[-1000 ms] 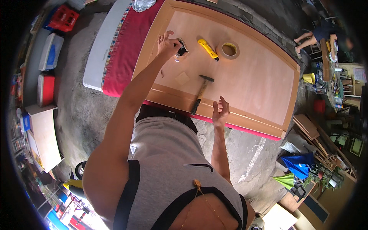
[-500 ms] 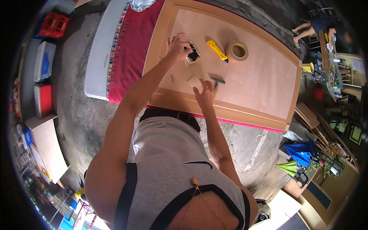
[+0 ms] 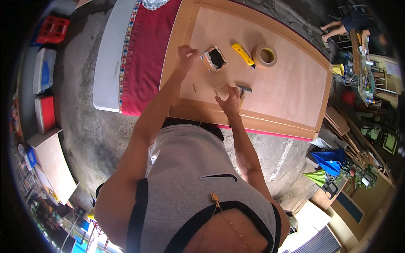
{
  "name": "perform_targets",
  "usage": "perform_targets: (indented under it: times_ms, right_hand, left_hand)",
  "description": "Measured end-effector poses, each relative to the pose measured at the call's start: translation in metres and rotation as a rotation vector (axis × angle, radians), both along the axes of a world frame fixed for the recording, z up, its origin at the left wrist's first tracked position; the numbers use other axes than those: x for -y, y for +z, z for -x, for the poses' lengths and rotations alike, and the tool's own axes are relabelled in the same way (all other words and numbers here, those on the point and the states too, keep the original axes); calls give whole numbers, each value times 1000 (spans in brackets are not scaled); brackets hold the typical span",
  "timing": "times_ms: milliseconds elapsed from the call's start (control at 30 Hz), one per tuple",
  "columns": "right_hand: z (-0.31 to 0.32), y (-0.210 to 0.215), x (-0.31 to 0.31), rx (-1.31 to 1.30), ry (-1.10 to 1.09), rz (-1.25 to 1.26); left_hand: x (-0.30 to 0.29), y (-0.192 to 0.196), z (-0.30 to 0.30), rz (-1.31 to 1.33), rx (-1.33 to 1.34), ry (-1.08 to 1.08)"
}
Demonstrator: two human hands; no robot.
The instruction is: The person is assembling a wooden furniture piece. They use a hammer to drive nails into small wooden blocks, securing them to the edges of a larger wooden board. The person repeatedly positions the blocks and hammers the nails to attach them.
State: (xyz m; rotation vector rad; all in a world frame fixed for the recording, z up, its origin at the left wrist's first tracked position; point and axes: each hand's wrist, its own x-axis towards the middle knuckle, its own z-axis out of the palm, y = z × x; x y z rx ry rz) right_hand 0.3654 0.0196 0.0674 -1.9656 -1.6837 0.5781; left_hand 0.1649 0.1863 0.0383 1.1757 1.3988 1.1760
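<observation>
My left hand (image 3: 187,58) is beside a small open box (image 3: 214,59) with dark contents. Its thumb and finger are pinched together; anything between them is too small to make out. Lower down, my right hand (image 3: 229,102) holds a small pale flat piece (image 3: 221,90) by its edge, just over the panel. A hammer (image 3: 244,88) lies right beside that hand, its handle partly covered by it. All this is on a large light wooden panel (image 3: 287,88) framed with brown strips. A thin brown sliver (image 3: 194,87) lies between my hands.
A yellow utility knife (image 3: 243,55) and a roll of brown tape (image 3: 265,56) lie on the panel past the box. Red cloth (image 3: 147,55) covers the table under the panel. Boards (image 3: 337,122) lean at the right, and another person's legs (image 3: 333,31) show at the far right.
My left hand has drawn back from over the box toward the left, uncovering it. My right hand has shifted slightly to the right with the pale piece.
</observation>
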Motion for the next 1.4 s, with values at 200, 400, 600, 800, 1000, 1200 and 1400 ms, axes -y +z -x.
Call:
perform_targets:
  times_ms: [200,400,600,800,1000,1200,1400]
  right_hand:
    - [-7,9,16,-181,-98,24]
    - [-11,11,24,-211,-35,7]
    - [-22,20,29,-230,36,-35]
    - [-42,26,48,-213,25,-100]
    - [-45,22,62,-191,-31,-97]
    - [-22,24,62,-221,-94,-20]
    - [1,21,43,-188,-42,-44]
  left_hand:
    - [47,-16,35,186,-711,50]
    - [56,-9,23,95,-860,-24]
    - [30,-34,71,-13,-646,120]
    - [-9,-21,84,112,-858,124]
    - [-38,-12,76,152,-938,-6]
    - [-60,-16,81,-1,-1241,-322]
    - [-65,-30,108,-340,-1263,-426]
